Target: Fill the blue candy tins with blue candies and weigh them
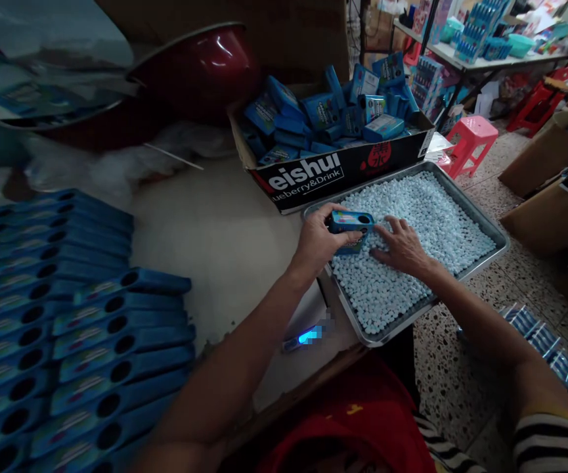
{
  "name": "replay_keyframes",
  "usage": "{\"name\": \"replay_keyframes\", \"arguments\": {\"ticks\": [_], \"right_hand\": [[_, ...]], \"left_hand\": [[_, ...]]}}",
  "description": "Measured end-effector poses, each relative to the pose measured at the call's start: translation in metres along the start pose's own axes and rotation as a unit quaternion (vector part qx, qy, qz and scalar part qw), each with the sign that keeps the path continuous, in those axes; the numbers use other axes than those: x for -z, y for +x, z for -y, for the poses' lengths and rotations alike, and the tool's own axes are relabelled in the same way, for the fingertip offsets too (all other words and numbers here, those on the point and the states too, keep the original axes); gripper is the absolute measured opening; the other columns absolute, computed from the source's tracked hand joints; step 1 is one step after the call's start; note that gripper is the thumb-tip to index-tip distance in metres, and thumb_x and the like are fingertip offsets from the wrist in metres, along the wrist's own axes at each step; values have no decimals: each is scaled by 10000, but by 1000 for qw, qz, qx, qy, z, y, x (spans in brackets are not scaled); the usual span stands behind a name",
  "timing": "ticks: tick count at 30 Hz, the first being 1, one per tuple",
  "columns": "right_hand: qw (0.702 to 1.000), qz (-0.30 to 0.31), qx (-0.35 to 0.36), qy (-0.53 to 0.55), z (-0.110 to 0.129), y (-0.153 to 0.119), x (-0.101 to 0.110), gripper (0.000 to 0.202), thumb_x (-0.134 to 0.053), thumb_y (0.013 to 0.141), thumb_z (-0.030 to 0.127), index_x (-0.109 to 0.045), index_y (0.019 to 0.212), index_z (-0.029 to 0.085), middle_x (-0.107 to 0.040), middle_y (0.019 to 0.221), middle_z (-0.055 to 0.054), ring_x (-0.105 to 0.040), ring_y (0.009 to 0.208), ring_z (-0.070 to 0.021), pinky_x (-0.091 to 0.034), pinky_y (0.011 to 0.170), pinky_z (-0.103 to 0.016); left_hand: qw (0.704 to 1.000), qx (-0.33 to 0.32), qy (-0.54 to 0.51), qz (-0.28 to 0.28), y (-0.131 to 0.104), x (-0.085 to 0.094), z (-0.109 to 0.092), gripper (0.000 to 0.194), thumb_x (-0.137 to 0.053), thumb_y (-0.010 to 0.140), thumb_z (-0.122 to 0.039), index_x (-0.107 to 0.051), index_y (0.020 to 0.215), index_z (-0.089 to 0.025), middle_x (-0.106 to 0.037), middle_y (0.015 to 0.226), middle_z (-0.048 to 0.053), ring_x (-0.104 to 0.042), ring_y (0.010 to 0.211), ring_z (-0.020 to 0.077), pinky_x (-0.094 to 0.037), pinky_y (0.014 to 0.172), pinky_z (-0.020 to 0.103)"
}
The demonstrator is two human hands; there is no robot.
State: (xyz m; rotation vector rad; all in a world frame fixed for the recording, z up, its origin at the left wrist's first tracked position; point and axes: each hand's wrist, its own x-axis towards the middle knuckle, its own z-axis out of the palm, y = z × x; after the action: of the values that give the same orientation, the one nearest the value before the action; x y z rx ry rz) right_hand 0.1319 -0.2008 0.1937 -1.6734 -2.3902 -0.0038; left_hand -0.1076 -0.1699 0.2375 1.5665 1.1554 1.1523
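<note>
My left hand (319, 238) is wrapped round a small blue box (351, 223), holding it over the left part of a metal tray. A dark round hole shows in the box's top face. Small round white pellets (426, 210) spread across the metal tray (498, 248). My right hand (404, 248) lies low over the pellets just right of the box, its fingers stretched and apart. Whether a pellet sits under its fingertips, I cannot tell.
Rows of blue boxes (116, 328) with round holes stand at left. Behind the tray, a carton (333, 174) holds many more blue boxes. A red bowl (199, 66) is at the back. A lit phone-like object (310, 336) lies near the table edge; a pink stool (475, 138) stands beyond.
</note>
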Motion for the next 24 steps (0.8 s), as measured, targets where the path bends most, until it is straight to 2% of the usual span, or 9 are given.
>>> {"name": "replay_keyframes", "arguments": {"ticks": [3, 5, 7, 9, 11, 14, 15, 17, 24], "right_hand": [[996, -16, -49, 70, -9, 19, 0, 389, -757, 929, 363, -767, 1283, 202, -713, 1312, -187, -661, 1145, -357, -561, 990, -464], [959, -53, -137, 243, -17, 27, -1, 291, -819, 829, 353, -761, 1073, 206, -741, 1078, -111, -668, 963, -281, -548, 834, -373], [848, -77, -229, 472, -22, 33, 2, 333, -872, 766, 446, -698, 941, 222, -693, 864, -34, -613, 767, -203, -473, 659, -298], [714, -72, -260, 647, -19, 38, 8, 450, -863, 771, 602, -648, 911, 233, -631, 751, 8, -522, 615, -140, -355, 525, -245], [607, -67, -221, 760, -9, 43, 19, 516, -821, 814, 702, -635, 938, 238, -626, 748, 17, -471, 549, -102, -304, 457, -222], [486, -104, -129, 858, 15, 55, 38, 461, -828, 881, 658, -645, 983, 248, -655, 820, 14, -543, 602, -95, -411, 473, -215], [471, -120, -110, 867, 23, 59, 44, 429, -822, 906, 637, -649, 992, 254, -662, 844, 12, -582, 644, -104, -458, 506, -222], [471, -144, -88, 866, 36, 68, 52, 384, -816, 938, 607, -656, 1003, 265, -660, 861, 11, -637, 721, -126, -515, 563, -244], [535, -181, -87, 821, 45, 82, 47, 386, -813, 957, 618, -681, 1142, 305, -641, 880, 14, -709, 876, -170, -561, 656, -276]], "left_hand": [[1000, 1, 9, -9, -2, 7, -3, 488, -993, 581, -277, -762, 1008, -226, -734, 923, 9, -708, 909, 258, -590, 814, 366], [1000, 13, -2, -21, -4, 10, -2, 498, -988, 560, -280, -762, 1001, -227, -734, 929, 8, -706, 901, 254, -582, 787, 347], [999, 33, -28, -33, -7, 9, 0, 498, -973, 558, -295, -755, 1001, -229, -726, 924, 6, -700, 882, 248, -574, 762, 335], [998, 43, -44, -28, -9, 6, 1, 507, -973, 544, -295, -749, 994, -230, -720, 908, 5, -698, 868, 249, -574, 760, 337], [999, 35, -29, -23, -11, 2, 0, 493, -979, 547, -280, -756, 983, -231, -724, 897, 9, -699, 857, 253, -574, 770, 348], [999, 4, 21, -31, -11, -3, -4, 455, -985, 573, -247, -774, 976, -232, -745, 904, 13, -702, 860, 257, -568, 797, 360], [999, -4, 31, -35, -11, -4, -6, 451, -983, 578, -233, -777, 980, -232, -750, 904, 11, -704, 863, 256, -565, 803, 359], [999, -12, 38, -32, -11, -6, -8, 465, -981, 579, -209, -779, 998, -230, -761, 909, 3, -712, 876, 249, -563, 811, 347], [999, -1, 38, -19, -13, -7, -10, 470, -994, 591, -223, -779, 1008, -208, -753, 894, -16, -702, 882, 225, -525, 794, 303]]}}
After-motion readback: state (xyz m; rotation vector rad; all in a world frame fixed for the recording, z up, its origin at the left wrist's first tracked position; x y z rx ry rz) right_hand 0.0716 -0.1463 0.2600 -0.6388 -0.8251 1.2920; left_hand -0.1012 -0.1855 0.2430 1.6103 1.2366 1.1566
